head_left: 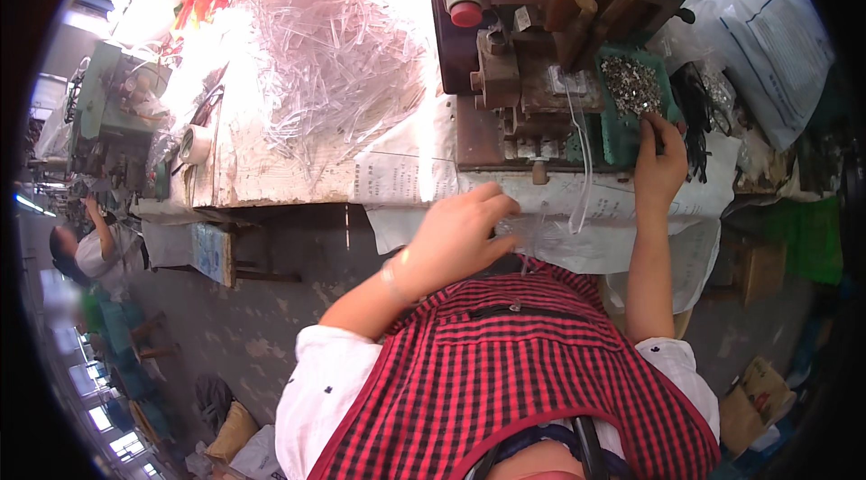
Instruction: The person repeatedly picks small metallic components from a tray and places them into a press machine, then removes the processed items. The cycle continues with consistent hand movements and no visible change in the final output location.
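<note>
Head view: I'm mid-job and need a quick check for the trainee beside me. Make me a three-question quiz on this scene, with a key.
1. Open question: Which of the person's hands has its fingertips at the green tray of small metal parts?

2. True or false: The pile of clear plastic strips lies to the left of the machine.

3. Multiple choice: What colour is the round button on the machine?
A) green
B) red
C) blue

Key:
1. The right hand.
2. True.
3. B.
</note>
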Motion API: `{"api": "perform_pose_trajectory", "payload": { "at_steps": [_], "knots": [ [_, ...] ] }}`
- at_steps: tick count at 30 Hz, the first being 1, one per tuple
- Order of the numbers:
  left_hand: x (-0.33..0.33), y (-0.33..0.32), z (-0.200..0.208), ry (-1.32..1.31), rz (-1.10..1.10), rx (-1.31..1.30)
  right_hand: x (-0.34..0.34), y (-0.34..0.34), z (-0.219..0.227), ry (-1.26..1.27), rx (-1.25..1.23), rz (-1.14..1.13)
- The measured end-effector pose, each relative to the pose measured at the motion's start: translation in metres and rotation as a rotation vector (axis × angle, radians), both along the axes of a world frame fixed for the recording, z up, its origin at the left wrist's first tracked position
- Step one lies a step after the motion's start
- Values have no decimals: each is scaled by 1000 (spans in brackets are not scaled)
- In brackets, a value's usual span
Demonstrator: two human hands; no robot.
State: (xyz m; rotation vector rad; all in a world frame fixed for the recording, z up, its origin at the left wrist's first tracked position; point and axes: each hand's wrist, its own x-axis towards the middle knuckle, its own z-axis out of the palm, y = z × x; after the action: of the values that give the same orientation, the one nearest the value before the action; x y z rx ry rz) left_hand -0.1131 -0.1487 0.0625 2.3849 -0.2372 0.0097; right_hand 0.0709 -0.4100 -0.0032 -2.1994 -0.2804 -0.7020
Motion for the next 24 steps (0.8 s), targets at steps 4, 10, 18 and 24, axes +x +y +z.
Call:
{"api": "perform_pose_trajectory", "payload": {
  "at_steps": [4, 10, 18, 24],
  "knots": [
    [17, 70, 47, -181, 445, 274, -4, 1, 16, 111, 48, -22],
    [29, 175, -72, -108, 630, 783, 8, 9, 8, 146, 102, 10],
    [52, 163, -62, -380, 749, 532, -29, 27, 72, 68, 248, 228],
    [99, 160, -63, -497, 959, 542, -10, 93, 94, -39, 326, 402]
  ]
}}
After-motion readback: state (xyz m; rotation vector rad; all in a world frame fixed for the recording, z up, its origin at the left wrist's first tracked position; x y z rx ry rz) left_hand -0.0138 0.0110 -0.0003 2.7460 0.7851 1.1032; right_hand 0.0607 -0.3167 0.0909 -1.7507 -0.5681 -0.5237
